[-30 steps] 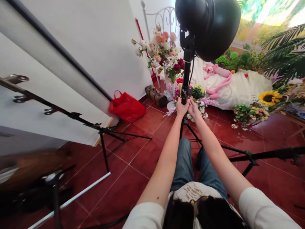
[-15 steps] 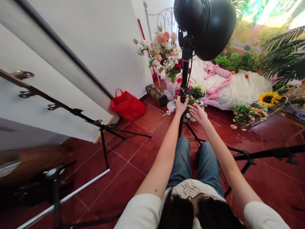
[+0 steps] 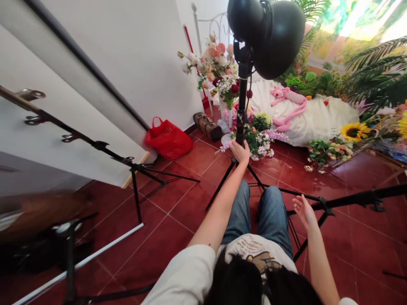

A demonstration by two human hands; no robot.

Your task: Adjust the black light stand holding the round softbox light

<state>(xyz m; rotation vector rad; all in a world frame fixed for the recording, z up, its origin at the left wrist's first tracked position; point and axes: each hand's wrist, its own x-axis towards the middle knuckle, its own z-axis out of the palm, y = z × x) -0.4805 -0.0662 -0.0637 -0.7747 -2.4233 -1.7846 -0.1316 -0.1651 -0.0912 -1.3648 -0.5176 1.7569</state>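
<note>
A black studio light (image 3: 270, 36) tops an upright black stand pole (image 3: 242, 99) in front of me. My left hand (image 3: 241, 151) is wrapped round the lower part of this pole, above its spread legs. My right hand (image 3: 304, 211) hangs in the air to the right of my knees, fingers loosely apart, holding nothing. Close by it, a second black stand (image 3: 346, 202) reaches in from the right edge. Behind the pole are pink and white flowers (image 3: 262, 142).
A red bag (image 3: 168, 140) lies by the wall. A tripod with clips (image 3: 101, 146) slants across the left, above a white pole (image 3: 85, 264) on the floor. A pink plush toy (image 3: 294, 101) rests on white cloth (image 3: 337, 116). Sunflower (image 3: 354, 131) at the right.
My right hand has moved away from the pole, down and to the right. My left hand is slightly lower and still on the pole. The light appears a little further left.
</note>
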